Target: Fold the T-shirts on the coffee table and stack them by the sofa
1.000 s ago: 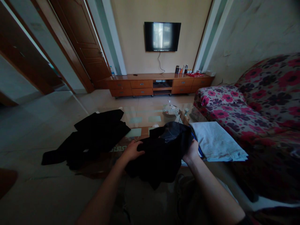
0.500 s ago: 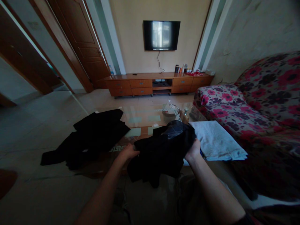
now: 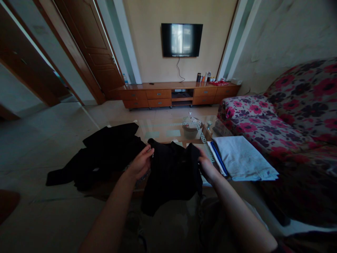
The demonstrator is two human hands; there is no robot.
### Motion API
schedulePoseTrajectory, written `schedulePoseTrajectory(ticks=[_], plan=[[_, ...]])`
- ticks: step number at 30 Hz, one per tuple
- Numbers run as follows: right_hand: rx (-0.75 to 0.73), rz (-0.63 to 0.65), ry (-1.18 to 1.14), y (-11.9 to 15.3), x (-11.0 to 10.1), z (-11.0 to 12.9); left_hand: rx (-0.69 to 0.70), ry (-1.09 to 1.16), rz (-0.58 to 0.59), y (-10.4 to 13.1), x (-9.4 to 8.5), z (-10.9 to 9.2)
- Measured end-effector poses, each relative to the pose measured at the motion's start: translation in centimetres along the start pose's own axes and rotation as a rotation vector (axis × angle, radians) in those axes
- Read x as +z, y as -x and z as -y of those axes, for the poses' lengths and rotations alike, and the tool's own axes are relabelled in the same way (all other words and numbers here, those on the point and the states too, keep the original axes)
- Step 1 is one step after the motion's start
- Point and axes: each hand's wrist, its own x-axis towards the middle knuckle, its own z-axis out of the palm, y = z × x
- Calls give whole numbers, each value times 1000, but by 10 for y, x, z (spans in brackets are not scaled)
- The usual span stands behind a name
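A black garment [image 3: 172, 172] hangs between my two hands over the near edge of the glass coffee table [image 3: 126, 121]; its exact kind is hard to make out in the dark. My left hand [image 3: 140, 162] is closed on its upper left edge. On the upper right edge, my right hand [image 3: 206, 167] grips the cloth. More black clothing [image 3: 105, 154] lies in a loose heap on the table to the left. To the right of my right hand sits a folded light grey cloth [image 3: 243, 158], with blue and white folded pieces [image 3: 218, 158] along its left side.
Beneath the glass shows a bin-like container [image 3: 191, 131] with pale contents. A flower-patterned sofa [image 3: 279, 126] stands along the right. Beyond the table is a low wooden cabinet [image 3: 158, 95] with bottles [image 3: 204, 77], under a wall television [image 3: 181, 40].
Both hands have lifted the garment's upper edge and spread it between them. My right hand has moved left, uncovering the blue and white folded pieces.
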Motion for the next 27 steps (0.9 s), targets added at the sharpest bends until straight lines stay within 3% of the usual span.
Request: schedulePoseTrajectory(ticks=[3, 5, 7, 11, 17, 27], plan=[[5, -202, 162, -6, -9, -9, 69, 73, -57, 6, 13, -13], [-122, -326, 294, -8, -15, -7, 80, 79, -68, 9, 18, -21], [-290, -359, 364, -5, -14, 3, 37, 60, -22, 15, 21, -25], [-481, -163, 344, 11, 10, 24, -127, -37, 199, 31, 27, -22], [-478, 266, 371, 31, 36, 31, -210, -289, 500, 46, 39, -10], [-470, 474, 359, 32, 33, 34, -161, -516, 760, 49, 51, -17]])
